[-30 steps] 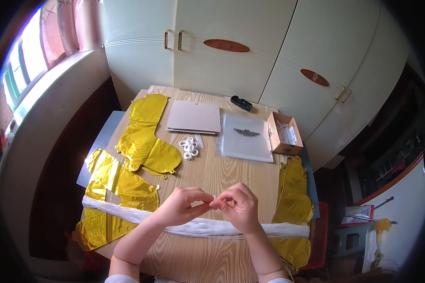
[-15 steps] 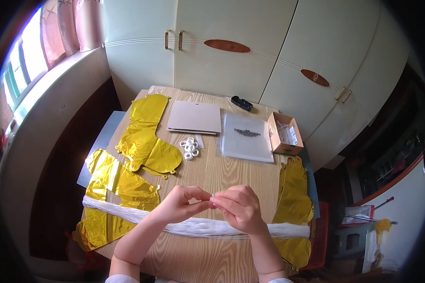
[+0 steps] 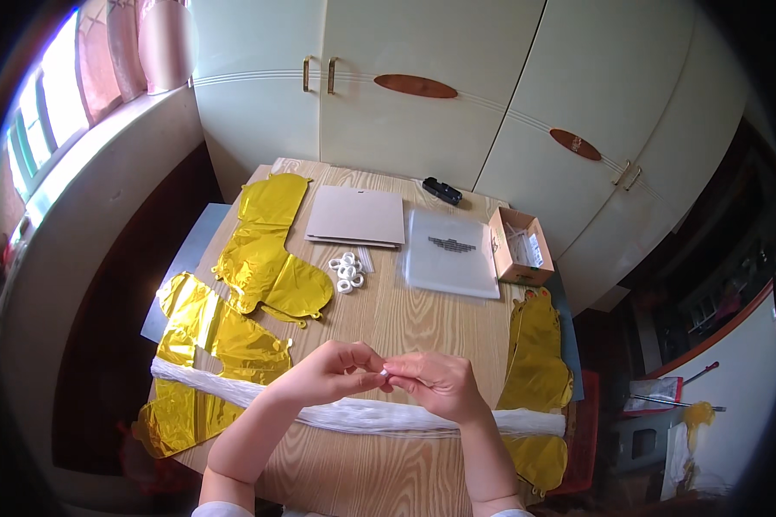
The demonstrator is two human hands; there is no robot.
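Left hand (image 3: 334,376) and right hand (image 3: 444,384) jointly pinch a small white piece (image 3: 384,373), work on it apparently unfinished, while white rings (image 3: 347,271), white strands (image 3: 362,414) and gold foil (image 3: 263,258) lie unheld on the table (image 3: 405,323).

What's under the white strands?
The strands cross left foil and right foil, with wood table showing between. Anything directly beneath the bundle is covered, so can't be seen.

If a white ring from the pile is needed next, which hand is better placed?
Likely the left hand: the white rings lie almost straight ahead of it, while the right hand is farther off. Both hands' fingertips meet at a small white piece, though.
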